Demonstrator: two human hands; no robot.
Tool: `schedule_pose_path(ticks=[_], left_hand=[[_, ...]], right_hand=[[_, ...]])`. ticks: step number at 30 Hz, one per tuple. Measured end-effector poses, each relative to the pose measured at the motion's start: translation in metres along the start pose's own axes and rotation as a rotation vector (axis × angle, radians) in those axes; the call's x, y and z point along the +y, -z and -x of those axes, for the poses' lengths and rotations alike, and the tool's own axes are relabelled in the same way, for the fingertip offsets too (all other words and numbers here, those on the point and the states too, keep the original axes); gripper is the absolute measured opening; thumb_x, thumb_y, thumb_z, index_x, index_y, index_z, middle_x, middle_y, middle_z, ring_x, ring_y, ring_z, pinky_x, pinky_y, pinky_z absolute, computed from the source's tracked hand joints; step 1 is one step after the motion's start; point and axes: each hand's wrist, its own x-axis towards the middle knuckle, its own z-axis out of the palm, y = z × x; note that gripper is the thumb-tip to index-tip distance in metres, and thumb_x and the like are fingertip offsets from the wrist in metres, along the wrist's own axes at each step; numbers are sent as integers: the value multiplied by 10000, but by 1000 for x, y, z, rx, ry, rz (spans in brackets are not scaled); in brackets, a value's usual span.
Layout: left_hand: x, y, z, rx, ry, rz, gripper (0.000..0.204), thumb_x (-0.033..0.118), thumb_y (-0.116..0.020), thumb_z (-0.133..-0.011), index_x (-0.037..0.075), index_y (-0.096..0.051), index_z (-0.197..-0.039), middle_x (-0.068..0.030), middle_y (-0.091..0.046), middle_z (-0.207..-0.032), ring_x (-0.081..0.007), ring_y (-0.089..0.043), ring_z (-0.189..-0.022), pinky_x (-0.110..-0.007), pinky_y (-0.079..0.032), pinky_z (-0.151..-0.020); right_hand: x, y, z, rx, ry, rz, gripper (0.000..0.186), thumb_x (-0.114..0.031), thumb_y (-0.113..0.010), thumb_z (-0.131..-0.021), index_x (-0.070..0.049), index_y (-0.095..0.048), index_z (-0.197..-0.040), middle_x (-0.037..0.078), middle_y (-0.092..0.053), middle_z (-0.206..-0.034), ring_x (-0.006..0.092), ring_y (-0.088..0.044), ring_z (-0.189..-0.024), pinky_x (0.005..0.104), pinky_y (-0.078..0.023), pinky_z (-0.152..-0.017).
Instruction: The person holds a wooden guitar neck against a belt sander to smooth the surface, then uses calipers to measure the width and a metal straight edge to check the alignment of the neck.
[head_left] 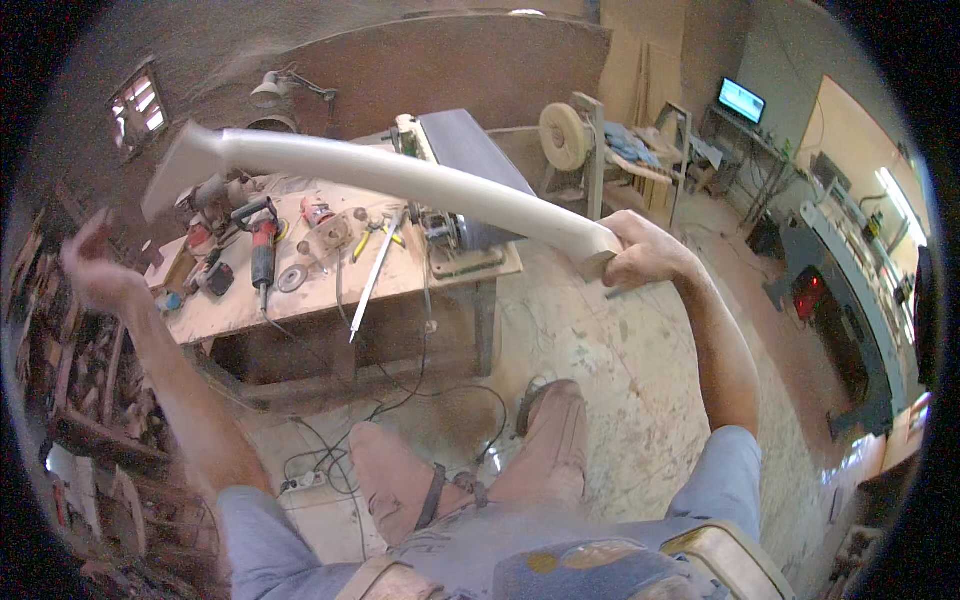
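A long, curved, pale wooden piece (400,178) spans the view above the workbench, its blurred, flared end at the left. My right hand (645,250) is closed around its narrower right end. Beside the flared end, my left hand (98,265) is raised with its fingers apart and holds nothing; it is somewhat blurred and looks separate from the wood.
The workbench (225,312) carries a red and black angle grinder (262,245), a grinding disc (292,278) and a belt sander (470,150). Cables (330,455) trail over the floor by my legs. Wood offcuts (105,375) are stacked left; a metal machine (845,310) stands right.
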Motion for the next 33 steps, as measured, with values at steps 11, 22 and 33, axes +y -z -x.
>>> schedule_pose_path(ticks=[11, 22, 33], left_hand=[[26, -127, 201, -567, 817, 805, 550, 475, -369, -1073, -2, -491, -1319, -223, -623, -1239, -361, -624, -1148, -488, -519, -991], [26, -151, 217, -606, 795, 1066, 457, 396, -389, -1090, 40, -480, -1361, -153, -596, -1332, -324, -622, -1195, -511, -503, -1047], [64, -142, 284, -934, 675, 994, 890, 303, -809, -839, 22, -290, -1504, -264, -473, -1454, -387, -637, -1172, -484, -563, -974]], right_hand=[[-53, -71, -2, -64, -3, -486, 489, -148, -734, -612, 30, -654, -1061, 82, -687, -903, 166, -669, -829, 294, -525, -763], [-62, -94, -7, -259, 49, -907, 549, -202, -700, -663, 94, -600, -1115, 218, -683, -885, 286, -688, -690, 364, -571, -625], [-23, -194, -27, -918, 421, -2113, 660, -232, -580, -863, 131, -382, -1377, 412, -585, -1042, 476, -700, -838, 508, -632, -670]])
